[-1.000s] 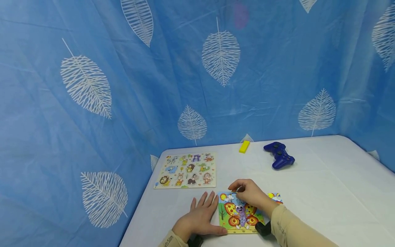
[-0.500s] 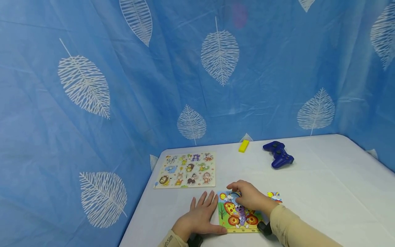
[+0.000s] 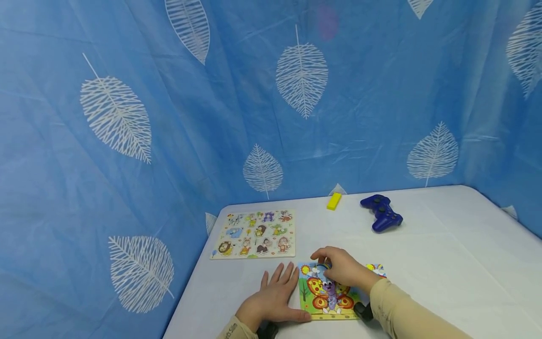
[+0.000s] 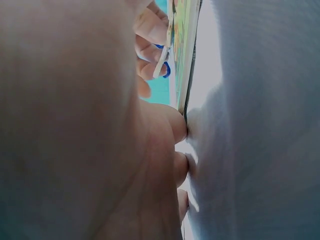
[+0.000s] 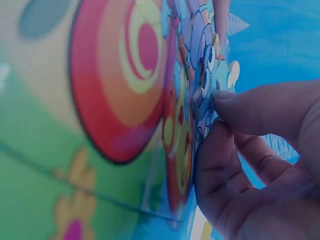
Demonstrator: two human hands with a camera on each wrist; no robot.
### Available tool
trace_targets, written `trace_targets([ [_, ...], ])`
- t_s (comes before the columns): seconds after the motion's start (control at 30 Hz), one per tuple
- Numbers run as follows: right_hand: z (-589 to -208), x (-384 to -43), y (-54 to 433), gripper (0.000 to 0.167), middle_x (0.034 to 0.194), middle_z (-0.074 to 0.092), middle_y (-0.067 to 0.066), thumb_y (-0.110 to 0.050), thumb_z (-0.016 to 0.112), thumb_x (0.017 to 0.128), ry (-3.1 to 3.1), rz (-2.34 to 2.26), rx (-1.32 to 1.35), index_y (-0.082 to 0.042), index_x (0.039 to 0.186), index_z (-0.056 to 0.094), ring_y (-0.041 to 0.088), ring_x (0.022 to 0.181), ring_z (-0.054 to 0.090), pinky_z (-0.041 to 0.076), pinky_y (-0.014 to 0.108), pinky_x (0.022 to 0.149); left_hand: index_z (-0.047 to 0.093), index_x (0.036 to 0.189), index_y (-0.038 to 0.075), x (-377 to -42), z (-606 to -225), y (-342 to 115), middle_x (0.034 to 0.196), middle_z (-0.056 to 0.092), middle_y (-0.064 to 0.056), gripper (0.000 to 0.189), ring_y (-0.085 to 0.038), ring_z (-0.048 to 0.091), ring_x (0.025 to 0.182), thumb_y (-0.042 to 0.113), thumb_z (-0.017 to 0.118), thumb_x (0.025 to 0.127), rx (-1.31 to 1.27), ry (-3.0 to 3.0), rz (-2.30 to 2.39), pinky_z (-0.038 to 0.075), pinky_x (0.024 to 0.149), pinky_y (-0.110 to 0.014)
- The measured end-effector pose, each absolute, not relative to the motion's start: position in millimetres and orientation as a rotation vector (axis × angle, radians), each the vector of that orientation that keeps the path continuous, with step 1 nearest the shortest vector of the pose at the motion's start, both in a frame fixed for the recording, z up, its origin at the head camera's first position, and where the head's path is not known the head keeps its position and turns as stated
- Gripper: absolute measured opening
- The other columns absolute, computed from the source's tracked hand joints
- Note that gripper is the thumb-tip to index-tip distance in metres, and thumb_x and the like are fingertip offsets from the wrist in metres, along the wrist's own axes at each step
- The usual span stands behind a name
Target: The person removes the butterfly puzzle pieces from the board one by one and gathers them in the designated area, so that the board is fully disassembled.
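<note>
A square butterfly jigsaw puzzle [image 3: 330, 317] lies at the table's front. My left hand [image 3: 273, 296] rests flat beside its left edge, fingers spread, the thumb at the lower left corner. My right hand [image 3: 344, 269] reaches over the puzzle's top part and pinches a blue puzzle piece [image 3: 322, 269] between thumb and fingers. In the left wrist view that piece [image 4: 161, 65] stands tilted at the board's face. The right wrist view has the thumb and fingers [image 5: 215, 170] close at the board near the butterfly's head, with part of the piece hidden.
Right of the puzzle, partly behind the right forearm, lies a loose printed piece [image 3: 376, 270]. An animal puzzle board [image 3: 252, 240] is at the back left. Toward the back edge are a yellow block [image 3: 334, 201] and a blue game controller [image 3: 383, 214]. A blue curtain [image 3: 364, 155] hangs behind.
My right hand has shifted slightly left, and more of the blue piece now shows under its fingers. The left hand has stayed in place.
</note>
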State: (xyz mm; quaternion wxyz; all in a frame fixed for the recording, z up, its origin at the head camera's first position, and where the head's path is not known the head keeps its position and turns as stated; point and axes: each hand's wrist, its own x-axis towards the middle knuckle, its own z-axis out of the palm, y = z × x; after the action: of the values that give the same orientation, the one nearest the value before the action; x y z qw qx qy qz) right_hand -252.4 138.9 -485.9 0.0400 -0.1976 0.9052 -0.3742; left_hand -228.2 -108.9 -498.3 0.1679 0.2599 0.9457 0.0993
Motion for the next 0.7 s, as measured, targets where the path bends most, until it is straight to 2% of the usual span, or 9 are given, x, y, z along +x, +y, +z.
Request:
trace_targets([
  [0.17,-485.9,-253.8,137.6,0.039,0.100,0.064,0.001,0.010,0.074,0.082,2.788,-1.111,-0.627,-0.010,0.115,0.073,0.018,0.091,0.059,0.053,0.045,0.084,0.017,0.167,0.025,-229.3,-498.9,-109.9,0.174,0.009,0.000,0.114,-0.032,0.006,0.161,0.083,0.062,0.080,0.745,2.684,0.284,0.012,0.119,-0.073],
  [0.27,-485.7,-254.0,135.9,0.033,0.101,0.065,0.001,0.007,0.078,0.082,2.796,-1.103,-0.551,-0.009,0.111,0.075,0.019,0.094,0.062,0.054,0.048,0.089,0.017,0.167,0.025,-229.5,-499.6,-110.7,0.174,0.009,0.000,0.113,-0.032,0.005,0.161,0.082,0.062,0.081,0.753,2.682,0.287,0.012,0.119,-0.073],
  [0.4,-487.6,-255.2,136.4,0.027,0.099,0.066,0.001,0.003,0.081,0.080,2.808,-1.077,-0.515,-0.008,0.105,0.077,0.021,0.094,0.065,0.055,0.048,0.090,0.016,0.167,0.026,-229.9,-499.8,-111.0,0.174,0.008,0.000,0.112,-0.032,0.005,0.161,0.082,0.062,0.081,0.760,2.681,0.288,0.012,0.119,-0.073],
  [0.53,-488.4,-255.7,138.2,0.027,0.096,0.065,0.001,0.004,0.082,0.080,2.814,-1.062,-0.565,-0.012,0.100,0.074,0.022,0.093,0.063,0.054,0.050,0.089,0.017,0.167,0.025,-230.1,-499.4,-109.8,0.174,0.008,0.001,0.113,-0.031,0.005,0.161,0.083,0.062,0.081,0.753,2.679,0.297,0.012,0.119,-0.073],
  [0.7,-486.7,-254.4,139.8,0.030,0.097,0.063,0.002,0.003,0.081,0.082,2.814,-1.027,-0.629,-0.018,0.100,0.070,0.023,0.093,0.061,0.053,0.051,0.087,0.017,0.167,0.025,-230.9,-499.6,-109.3,0.174,0.008,0.001,0.114,-0.031,0.005,0.161,0.083,0.061,0.080,0.736,2.675,0.294,0.011,0.119,-0.073],
])
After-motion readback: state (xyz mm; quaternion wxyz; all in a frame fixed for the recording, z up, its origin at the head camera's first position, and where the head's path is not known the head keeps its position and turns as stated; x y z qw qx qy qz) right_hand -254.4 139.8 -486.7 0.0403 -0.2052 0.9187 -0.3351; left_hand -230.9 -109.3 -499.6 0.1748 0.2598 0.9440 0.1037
